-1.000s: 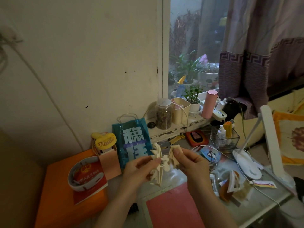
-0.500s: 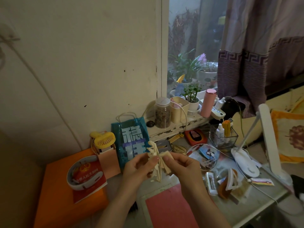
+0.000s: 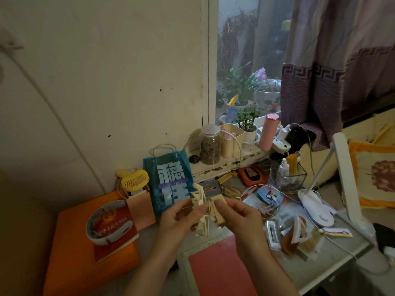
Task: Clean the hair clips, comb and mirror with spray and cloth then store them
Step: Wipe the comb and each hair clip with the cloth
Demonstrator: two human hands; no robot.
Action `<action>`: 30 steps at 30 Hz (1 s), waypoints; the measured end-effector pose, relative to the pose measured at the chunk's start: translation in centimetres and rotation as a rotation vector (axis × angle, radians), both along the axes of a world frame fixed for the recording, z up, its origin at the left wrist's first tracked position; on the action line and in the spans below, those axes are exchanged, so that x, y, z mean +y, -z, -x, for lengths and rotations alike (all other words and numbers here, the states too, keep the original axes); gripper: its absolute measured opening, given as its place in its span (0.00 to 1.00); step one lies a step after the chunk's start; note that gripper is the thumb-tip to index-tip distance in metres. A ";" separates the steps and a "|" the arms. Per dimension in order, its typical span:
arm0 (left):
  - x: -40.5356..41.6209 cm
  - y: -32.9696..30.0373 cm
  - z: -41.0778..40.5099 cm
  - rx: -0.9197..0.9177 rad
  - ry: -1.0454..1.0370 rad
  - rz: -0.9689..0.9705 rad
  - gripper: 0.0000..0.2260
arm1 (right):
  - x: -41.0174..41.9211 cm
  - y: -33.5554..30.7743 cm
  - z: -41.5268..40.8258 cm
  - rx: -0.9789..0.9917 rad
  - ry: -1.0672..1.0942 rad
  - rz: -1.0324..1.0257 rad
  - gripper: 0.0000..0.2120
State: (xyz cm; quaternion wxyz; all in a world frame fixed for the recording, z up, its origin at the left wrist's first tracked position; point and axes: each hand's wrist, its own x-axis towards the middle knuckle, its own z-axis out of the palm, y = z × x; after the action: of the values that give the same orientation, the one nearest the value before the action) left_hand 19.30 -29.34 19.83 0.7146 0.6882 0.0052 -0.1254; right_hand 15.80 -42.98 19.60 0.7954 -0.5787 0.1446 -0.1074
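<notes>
A cream claw hair clip (image 3: 201, 201) is held upright above the table between both hands. My left hand (image 3: 179, 216) pinches its left side. My right hand (image 3: 237, 214) presses a beige cloth (image 3: 218, 212) against its right side. More hair clips lie on the table at the right: a white rectangular clip (image 3: 272, 233) and a white and orange claw clip (image 3: 296, 233). A small white spray bottle (image 3: 283, 170) stands in a glass box (image 3: 299, 178). A round mirror (image 3: 259, 199) with a thin rim lies flat behind my right hand. I cannot make out a comb.
A blue gift bag (image 3: 168, 180), a yellow fan (image 3: 134, 180) and an orange box (image 3: 70, 253) sit at the left. A white desk lamp (image 3: 320, 208), cables, a red tin (image 3: 252, 176) and windowsill jars crowd the right and back. A pink mat (image 3: 215, 270) lies below my hands.
Both hands have lowered slightly with the clip. My right hand's cloth has moved in closer against the clip's right side.
</notes>
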 end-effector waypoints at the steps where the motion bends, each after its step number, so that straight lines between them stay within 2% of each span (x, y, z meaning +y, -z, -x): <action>1: 0.1 0.0 0.0 -0.001 0.010 -0.001 0.13 | -0.1 0.0 0.0 0.002 0.020 -0.009 0.06; 8: 0.7 0.0 0.3 -0.002 0.147 -0.042 0.23 | -0.8 -0.6 -0.2 0.008 0.071 -0.034 0.09; 12: 0.8 -0.5 0.5 0.029 0.275 -0.042 0.09 | -0.7 -1.0 -0.1 -0.023 0.025 -0.061 0.15; 20: 1.2 -0.5 0.1 0.075 0.381 0.013 0.10 | -0.3 -0.8 0.1 -0.016 -0.052 -0.099 0.14; 24: 1.3 -0.3 -0.1 0.088 0.404 0.021 0.11 | -0.2 -0.5 0.3 -0.032 -0.010 -0.110 0.09; 26: 1.2 -0.3 0.0 0.100 0.430 0.039 0.06 | -0.2 -0.4 0.5 -0.030 0.024 -0.096 0.08; 30: 1.1 -0.2 0.0 0.115 0.497 0.044 0.08 | -0.5 0.3 0.7 0.000 0.145 -0.112 0.05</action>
State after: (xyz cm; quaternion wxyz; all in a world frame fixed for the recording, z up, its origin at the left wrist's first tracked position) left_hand 19.30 -28.26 19.99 0.6750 0.6445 -0.1261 -0.3362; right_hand 15.09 -43.45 19.33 0.8167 -0.5214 0.1918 -0.1563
